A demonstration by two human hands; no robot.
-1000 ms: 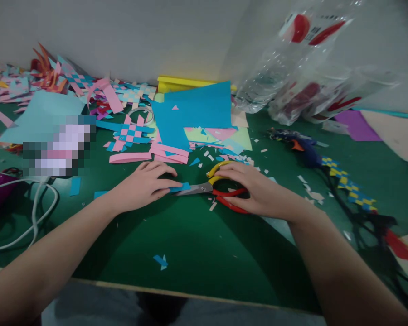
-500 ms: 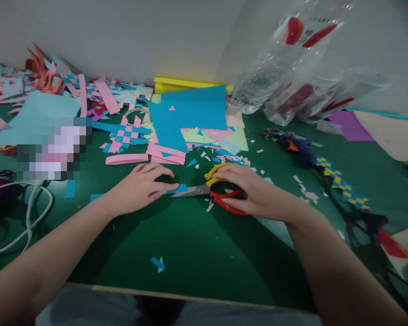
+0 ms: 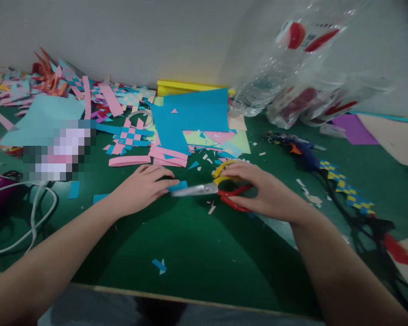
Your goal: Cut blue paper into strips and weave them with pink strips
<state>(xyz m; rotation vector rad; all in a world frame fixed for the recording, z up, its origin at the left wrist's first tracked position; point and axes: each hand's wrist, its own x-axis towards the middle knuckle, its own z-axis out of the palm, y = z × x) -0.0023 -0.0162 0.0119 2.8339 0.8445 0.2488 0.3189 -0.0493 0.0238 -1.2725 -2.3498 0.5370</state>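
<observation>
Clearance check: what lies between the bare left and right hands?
In the head view, silver metal scissor blades and a small blue paper strip held by the left hand.

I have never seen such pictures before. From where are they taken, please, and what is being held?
No machine is here: a person works bare-handed. One camera, worn on the head, takes every picture, looking forward and down. The right hand holds yellow-and-red scissors. The left hand holds a blue paper piece close to the blades; whether they touch is hard to tell. On the green table lie pink strips, a large blue sheet and paper scraps.
</observation>
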